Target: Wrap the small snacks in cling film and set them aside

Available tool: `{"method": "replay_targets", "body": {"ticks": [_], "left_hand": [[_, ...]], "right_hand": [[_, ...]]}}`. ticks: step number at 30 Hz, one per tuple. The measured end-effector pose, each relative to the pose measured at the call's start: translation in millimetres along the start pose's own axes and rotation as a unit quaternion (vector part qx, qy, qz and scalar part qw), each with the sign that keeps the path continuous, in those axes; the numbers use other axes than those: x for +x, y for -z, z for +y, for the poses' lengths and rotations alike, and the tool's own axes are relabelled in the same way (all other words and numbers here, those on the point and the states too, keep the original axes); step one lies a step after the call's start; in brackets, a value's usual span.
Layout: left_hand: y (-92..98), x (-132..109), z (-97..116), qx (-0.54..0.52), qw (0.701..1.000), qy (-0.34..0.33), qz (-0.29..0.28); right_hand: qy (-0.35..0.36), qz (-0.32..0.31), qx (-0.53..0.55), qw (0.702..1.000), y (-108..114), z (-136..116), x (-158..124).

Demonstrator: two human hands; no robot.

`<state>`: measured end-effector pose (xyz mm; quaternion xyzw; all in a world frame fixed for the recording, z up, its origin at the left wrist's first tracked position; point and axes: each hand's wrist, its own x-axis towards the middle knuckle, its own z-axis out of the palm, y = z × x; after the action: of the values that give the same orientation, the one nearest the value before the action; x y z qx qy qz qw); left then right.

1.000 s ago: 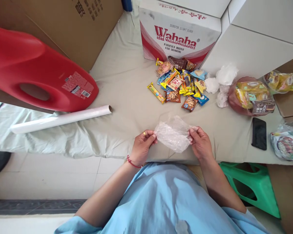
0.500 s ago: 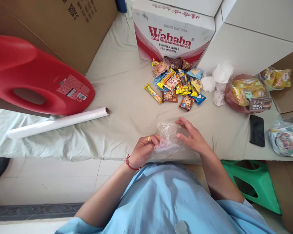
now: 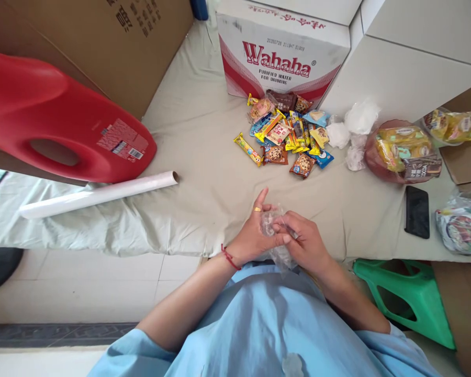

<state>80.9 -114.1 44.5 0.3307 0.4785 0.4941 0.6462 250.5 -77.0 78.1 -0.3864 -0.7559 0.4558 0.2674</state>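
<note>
Close to the front edge of the covered table, a crumpled clear plastic bag is bunched between my two hands. My left hand, with a gold ring and a red string bracelet, curls round the bag from the left; one finger points up and away, and its thumb reaches across toward the other hand. From the right, my right hand pinches the bag with bent fingers. Part of the bag is hidden by the fingers. Beyond the hands lies a pile of small wrapped snacks, touched by neither hand.
A white paper roll and a red jug are on the left. Behind the snacks stands a Wahaha carton. At right are white crumpled bags, a pink bowl of snacks, a black phone and a green stool.
My hands have come together. The bag, spread out before, is now gathered between them and hangs lower. My right hand, open before, has closed on it; the left has turned.
</note>
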Motion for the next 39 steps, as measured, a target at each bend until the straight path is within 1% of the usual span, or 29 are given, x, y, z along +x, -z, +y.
{"method": "replay_targets", "body": {"ticks": [2,4,5,7,10,12,14,15,16,19,21,24,27,31,33,35,37,39], "left_hand": [[1.5,2,3,0.011,0.999,0.020,-0.030],[9.6,2,6,0.003,0.998,0.040,-0.051],[15.3,1,6,0.004,0.998,0.046,-0.052],[27.9,-1,7,0.023,0.997,0.061,-0.048],[43.4,-8,7,0.072,0.992,0.080,-0.071],[48.1,-13,8,0.078,0.992,0.058,-0.079],[47.5,-17,11,0.035,0.997,0.016,-0.069],[45.5,-19,13,0.001,0.998,0.005,-0.068],[42.8,-20,14,-0.037,0.997,0.008,-0.074],[35.2,-21,17,-0.135,0.984,0.065,-0.098],[34.2,-20,18,-0.174,0.979,0.072,-0.079],[41.1,-18,18,-0.177,0.984,0.031,-0.019],[53.7,-19,20,-0.131,0.991,0.029,0.013],[66.1,-25,22,-0.042,0.997,0.039,0.049],[67.2,-26,22,-0.017,0.997,0.024,0.071],[65.2,-26,22,-0.005,0.997,0.007,0.081],[61.9,-24,20,0.004,0.996,-0.008,0.089],[59.6,-21,18,0.023,0.993,-0.023,0.116]], "right_hand": [[-0.059,0.037,0.057,0.996,9,5,-3],[-0.127,0.095,0.112,0.981,23,15,-7],[-0.148,0.127,0.134,0.972,31,21,-9],[-0.162,0.179,0.162,0.957,47,32,-15],[-0.177,0.233,0.195,0.936,62,44,-22],[-0.188,0.249,0.216,0.925,64,47,-24],[-0.198,0.245,0.236,0.919,63,48,-25],[-0.204,0.238,0.244,0.918,61,48,-24],[-0.210,0.229,0.250,0.917,60,47,-23],[-0.218,0.218,0.259,0.915,58,47,-19],[-0.214,0.229,0.258,0.914,59,49,-18],[-0.200,0.241,0.245,0.918,64,55,-19],[-0.199,0.241,0.237,0.920,68,64,-21],[-0.197,0.265,0.227,0.916,68,72,-21],[-0.182,0.276,0.222,0.917,67,73,-18],[-0.167,0.277,0.207,0.923,66,73,-14],[-0.158,0.272,0.181,0.932,66,71,-11],[-0.153,0.261,0.155,0.940,67,68,-8]]}}
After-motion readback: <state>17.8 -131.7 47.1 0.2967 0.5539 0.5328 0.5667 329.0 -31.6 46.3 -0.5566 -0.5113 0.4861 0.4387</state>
